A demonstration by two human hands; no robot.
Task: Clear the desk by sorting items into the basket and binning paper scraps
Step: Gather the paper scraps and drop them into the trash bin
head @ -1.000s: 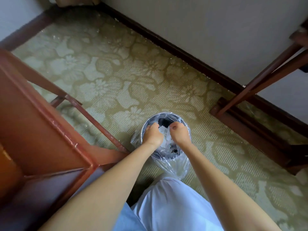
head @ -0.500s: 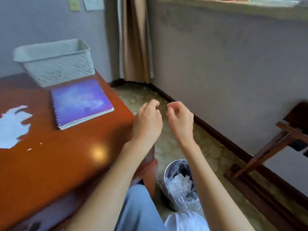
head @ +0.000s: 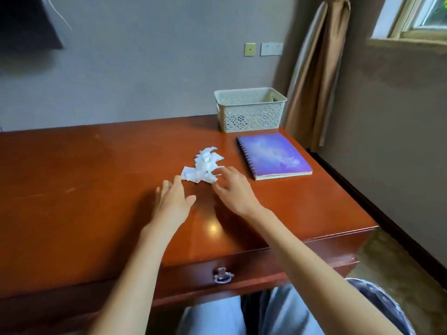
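The left hand and right hand are reaching palm-down, fingers spread and empty, flanking torn white paper scraps. The scraps are lying in a jumbled heap.

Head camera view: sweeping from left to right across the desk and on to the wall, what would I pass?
left hand → paper scraps → purple notebook → curtain → window

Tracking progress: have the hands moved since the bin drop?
Yes. The left hand and right hand crossed from beyond the desk edge to over its top, beside the paper scraps.
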